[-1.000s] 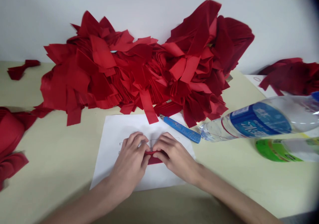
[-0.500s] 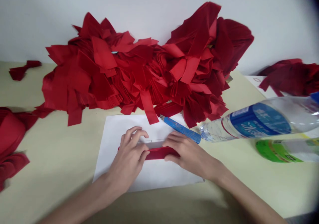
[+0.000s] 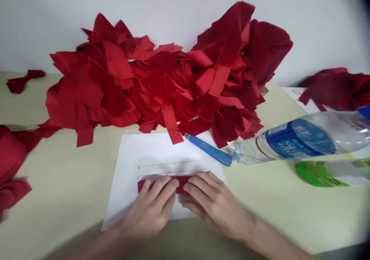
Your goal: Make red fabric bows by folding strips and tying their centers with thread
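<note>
Okay, in the head view the left hand [image 3: 148,210] and the right hand [image 3: 214,210] lie open, pressing down without gripping on a red cloth strip [image 3: 182,185] under their fingers, on a white paper sheet [image 3: 156,148]; one palm slipping could skew it off the ruled lines [image 3: 173,163] just ahead of the hands.

red fabric strip [image 3: 182,184] lying flat, crosswise on white paper sheet [image 3: 156,148], just below drawn line; left hand [image 3: 150,208] and right hand [image 3: 215,210] pressing on it, hiding most.
</note>
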`<state>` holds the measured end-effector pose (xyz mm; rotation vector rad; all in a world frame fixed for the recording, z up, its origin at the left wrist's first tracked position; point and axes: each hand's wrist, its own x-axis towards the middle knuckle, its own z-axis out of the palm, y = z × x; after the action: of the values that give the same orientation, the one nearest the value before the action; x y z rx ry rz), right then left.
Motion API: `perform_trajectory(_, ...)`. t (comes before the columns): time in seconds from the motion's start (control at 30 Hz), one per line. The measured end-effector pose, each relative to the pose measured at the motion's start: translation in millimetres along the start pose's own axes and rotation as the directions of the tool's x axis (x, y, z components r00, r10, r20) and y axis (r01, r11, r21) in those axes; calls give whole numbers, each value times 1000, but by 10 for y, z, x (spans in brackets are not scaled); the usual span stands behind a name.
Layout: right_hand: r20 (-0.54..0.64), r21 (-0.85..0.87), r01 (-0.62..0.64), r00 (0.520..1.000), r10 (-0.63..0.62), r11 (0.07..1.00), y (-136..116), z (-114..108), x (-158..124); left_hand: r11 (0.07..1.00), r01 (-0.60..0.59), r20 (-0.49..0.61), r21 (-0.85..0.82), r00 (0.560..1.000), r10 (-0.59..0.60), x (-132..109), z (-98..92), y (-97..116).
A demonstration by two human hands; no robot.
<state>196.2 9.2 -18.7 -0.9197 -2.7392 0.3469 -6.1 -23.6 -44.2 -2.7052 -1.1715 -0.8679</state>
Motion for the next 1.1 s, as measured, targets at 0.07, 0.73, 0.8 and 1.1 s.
perform_trajectory(0.07,-15,-8,17,1000,-17,1000,-46,70,36,996,74,59,-52,996,-70,7,-22,15)
perform_trajectory(0.73,-51,347,-129,986,157,929,-20,82,207,900,422,618,107,681,-392,407,-253,55)
perform_trajectory(0.8,-70,385,-173,974,216,907,-20,67,225,872,485,632,68,655,-414,446,-245,9)
perform_trajectory(1.1,29,386,-334,936,350,860,-8,-8,329,744,657,620,-120,635,-461,471,-196,-160)
